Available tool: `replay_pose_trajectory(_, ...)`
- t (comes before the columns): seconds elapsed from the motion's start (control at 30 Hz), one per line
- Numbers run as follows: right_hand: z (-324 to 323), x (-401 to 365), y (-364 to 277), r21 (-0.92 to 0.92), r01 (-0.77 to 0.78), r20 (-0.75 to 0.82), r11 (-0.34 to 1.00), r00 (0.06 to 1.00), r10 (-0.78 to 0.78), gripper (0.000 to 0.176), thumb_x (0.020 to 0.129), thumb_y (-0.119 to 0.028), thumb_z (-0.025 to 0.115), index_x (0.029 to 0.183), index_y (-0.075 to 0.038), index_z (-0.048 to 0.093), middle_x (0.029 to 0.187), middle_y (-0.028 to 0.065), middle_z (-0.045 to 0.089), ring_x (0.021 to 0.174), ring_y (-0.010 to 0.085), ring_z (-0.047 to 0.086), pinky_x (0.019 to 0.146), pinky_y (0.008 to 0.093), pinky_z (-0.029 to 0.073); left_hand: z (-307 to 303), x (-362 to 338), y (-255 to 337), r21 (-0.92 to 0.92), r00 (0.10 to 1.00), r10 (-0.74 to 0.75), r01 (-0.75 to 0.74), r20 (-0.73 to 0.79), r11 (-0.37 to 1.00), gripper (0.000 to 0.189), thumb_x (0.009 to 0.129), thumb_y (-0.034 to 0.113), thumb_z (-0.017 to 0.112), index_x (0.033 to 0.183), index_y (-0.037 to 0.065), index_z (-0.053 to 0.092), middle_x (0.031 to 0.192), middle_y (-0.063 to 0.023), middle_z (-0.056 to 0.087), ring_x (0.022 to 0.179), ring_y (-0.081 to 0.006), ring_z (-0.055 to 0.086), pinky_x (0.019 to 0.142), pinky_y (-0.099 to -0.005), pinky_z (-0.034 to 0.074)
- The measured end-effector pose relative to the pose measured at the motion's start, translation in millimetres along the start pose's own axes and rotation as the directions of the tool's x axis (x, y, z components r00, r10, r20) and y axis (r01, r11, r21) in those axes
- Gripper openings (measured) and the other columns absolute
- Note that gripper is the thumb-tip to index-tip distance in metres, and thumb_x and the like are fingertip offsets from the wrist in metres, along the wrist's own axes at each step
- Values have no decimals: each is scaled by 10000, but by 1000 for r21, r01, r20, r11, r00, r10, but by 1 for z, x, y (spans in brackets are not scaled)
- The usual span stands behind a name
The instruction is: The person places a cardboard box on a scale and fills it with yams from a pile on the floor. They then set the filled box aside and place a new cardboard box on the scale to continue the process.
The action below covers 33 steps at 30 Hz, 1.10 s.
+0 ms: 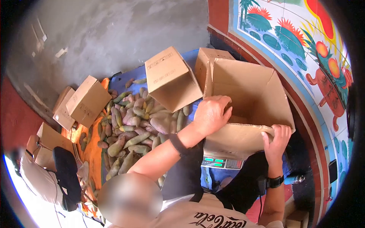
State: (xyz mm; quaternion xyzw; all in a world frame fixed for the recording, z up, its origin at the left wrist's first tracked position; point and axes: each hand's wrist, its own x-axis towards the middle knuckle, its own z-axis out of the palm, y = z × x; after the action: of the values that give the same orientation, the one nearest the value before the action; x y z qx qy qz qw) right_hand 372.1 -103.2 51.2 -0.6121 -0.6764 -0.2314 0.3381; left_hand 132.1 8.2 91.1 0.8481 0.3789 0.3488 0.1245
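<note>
Near: left hand (211, 114) half-curled, fingers hooked over left rim of cardboard box (247, 95). Right hand (275, 141) clamped on near flap edge. Box sits on scale (222, 162), mouth facing up, long side looks left-right. Left of it: tuber pile (131, 127), with tilted closed carton (171, 78) crowding box corner. Farther: more cartons (87, 100). Painted tile wall (304, 45) close on right.

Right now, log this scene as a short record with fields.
left hand: curled over a side edge of the open box
right hand: gripping the box's near flap
box contents: none visible
under box: scale, green display lit
beside box: produce pile, oblong, green and purple
around pile: closed cartons
other person: lower left, white top
</note>
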Motion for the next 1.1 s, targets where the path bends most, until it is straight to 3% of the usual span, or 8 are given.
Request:
replay_pose_trajectory(0.2,6,-3,-2,-49,33,-5,998,999,-33,364,759,-278,677,968,-15,535,956,155,528,960,354,467,952,492,325,-11,-24,-16,-44,923,163,-190,-348,981,263,757,55,642,1011,8,599,946,-180,626,906,-353,598,796,-396,485)
replay_pose_trajectory(0.4,10,-10,0,-69,64,-15,996,998,-65,370,792,-262,653,1036,-15,524,1017,159,529,1013,348,472,1013,518,294,-29,-102,-91,-19,894,-151,157,-421,987,266,774,33,605,1035,-13,593,971,-184,617,914,-353,593,812,-381,475)
replay_pose_trajectory(0.67,16,-18,1,-114,56,-14,992,998,-58,396,836,-224,592,1156,-7,505,1150,152,524,1146,330,458,1084,531,226,-1,-322,-260,212,624,-759,780,-186,589,227,816,209,585,969,55,650,924,-185,633,857,-373,614,743,-445,490)
replay_pose_trajectory(0.73,17,-21,5,-146,67,-24,987,997,-71,419,848,-215,560,1203,-3,485,1234,159,507,1207,329,434,1094,534,206,16,-368,-273,258,366,-928,905,-72,337,310,794,272,547,964,40,663,991,-197,643,951,-362,608,850,-446,478)
replay_pose_trajectory(0.8,14,-20,-2,-160,70,-13,985,997,-73,434,850,-211,555,1220,-1,470,1273,168,488,1227,339,419,1095,537,201,61,-465,-340,547,493,-830,632,261,548,335,783,287,561,978,35,663,1050,-200,636,1007,-354,597,897,-428,469)
replay_pose_trajectory(0.83,13,-21,-4,-176,65,-8,982,998,-68,449,851,-207,550,1238,0,456,1313,177,470,1248,348,403,1095,539,195,67,-467,-332,581,307,-898,687,314,437,363,785,292,557,1011,24,654,1093,-206,624,1059,-349,579,926,-418,457)
replay_pose_trajectory(0.93,11,-34,-3,-207,108,-34,972,992,-118,469,845,-193,553,1253,5,436,1360,196,435,1269,376,375,1091,548,192,107,-524,-338,491,396,-871,720,290,491,389,782,290,557,1035,7,645,1086,-222,622,1072,-348,575,935,-413,453)
replay_pose_trajectory(1.1,8,-66,6,-230,154,-32,961,986,-165,447,877,-159,515,1277,15,416,1379,194,413,1287,400,339,1075,524,230,95,-441,-267,373,12,-956,919,293,126,631,760,268,606,1324,50,427,1293,-224,488,1196,-355,487,990,-407,420)
